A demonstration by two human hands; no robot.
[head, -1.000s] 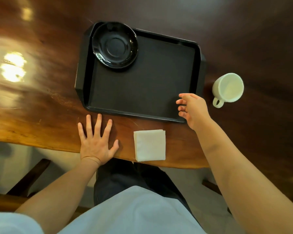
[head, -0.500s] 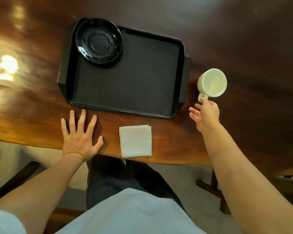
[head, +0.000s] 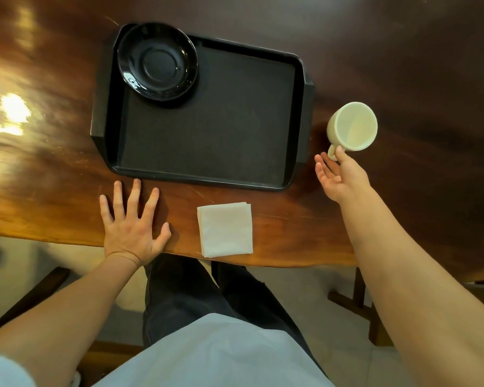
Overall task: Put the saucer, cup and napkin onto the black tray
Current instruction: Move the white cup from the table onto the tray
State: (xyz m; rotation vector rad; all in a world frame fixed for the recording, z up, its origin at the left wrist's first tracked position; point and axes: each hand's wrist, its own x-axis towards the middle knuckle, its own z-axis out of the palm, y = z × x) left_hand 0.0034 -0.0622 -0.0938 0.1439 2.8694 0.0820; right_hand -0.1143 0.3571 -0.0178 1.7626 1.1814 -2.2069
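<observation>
From the head camera, the right hand reaches to the cup, thumb touching the handle while the other fingers stay spread and loose, so nothing is clasped. The cup stands on the wooden table just past those fingertips, off the right end of the black tray. The saucer sits in the tray's far left corner, well apart from that hand. The left hand lies flat and splayed on the table, holding nothing, just near the tray's front edge. The folded napkin rests on the table beside its thumb.
</observation>
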